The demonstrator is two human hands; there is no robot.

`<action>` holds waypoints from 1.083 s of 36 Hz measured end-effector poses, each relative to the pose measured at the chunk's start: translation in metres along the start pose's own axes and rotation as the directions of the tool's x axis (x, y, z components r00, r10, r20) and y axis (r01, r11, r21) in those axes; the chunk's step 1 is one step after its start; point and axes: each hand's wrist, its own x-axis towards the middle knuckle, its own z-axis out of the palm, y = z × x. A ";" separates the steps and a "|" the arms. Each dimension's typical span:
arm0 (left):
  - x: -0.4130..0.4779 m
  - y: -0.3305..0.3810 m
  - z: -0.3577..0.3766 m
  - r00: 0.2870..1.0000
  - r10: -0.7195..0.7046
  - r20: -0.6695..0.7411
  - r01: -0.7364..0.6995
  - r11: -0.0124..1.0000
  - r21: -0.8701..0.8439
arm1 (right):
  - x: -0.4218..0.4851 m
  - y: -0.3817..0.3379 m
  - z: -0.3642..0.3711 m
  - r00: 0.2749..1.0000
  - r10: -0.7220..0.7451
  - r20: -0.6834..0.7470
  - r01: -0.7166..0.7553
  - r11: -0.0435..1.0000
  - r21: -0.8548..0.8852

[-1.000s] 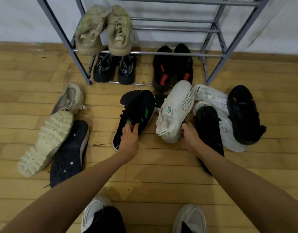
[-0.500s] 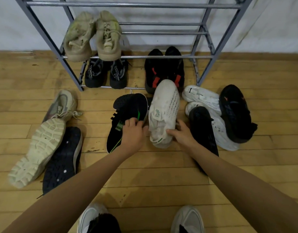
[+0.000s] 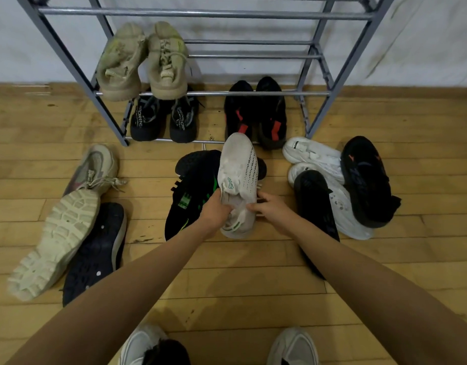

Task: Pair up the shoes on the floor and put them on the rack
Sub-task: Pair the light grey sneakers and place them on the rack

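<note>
Head view: left hand and right hand grip the white shoe, fingers curled round its heel end, before the rack.

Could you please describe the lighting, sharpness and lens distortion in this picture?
Head view: dim, flat light, no glare; the wide lens splays the rack legs outward; black shoes on it lose detail; the white shoe is reasonably sharp.
</note>
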 end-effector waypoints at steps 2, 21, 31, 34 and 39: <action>-0.001 -0.003 -0.004 0.999 0.000 -0.052 0.003 0.998 0.060 | 0.004 -0.002 0.005 1.000 0.017 0.017 -0.017 1.000 -0.008; 0.007 -0.036 -0.070 0.964 -0.048 -0.260 0.038 0.998 -0.045 | 0.076 -0.059 0.032 0.932 -0.228 -0.283 -0.115 0.554 -0.824; -0.001 -0.040 -0.074 0.964 -0.047 -0.261 0.038 0.998 -0.040 | 0.084 -0.061 0.022 0.964 -0.227 -0.142 -0.107 0.159 -0.981; -0.004 -0.041 -0.076 0.968 -0.039 -0.250 0.025 0.998 -0.059 | 0.080 -0.062 0.022 0.971 -0.172 -0.166 -0.146 0.122 -0.982; -0.007 -0.044 -0.077 0.966 -0.040 -0.257 0.014 0.995 -0.101 | 0.069 -0.055 0.015 0.945 -0.283 -0.165 -0.094 0.248 -0.964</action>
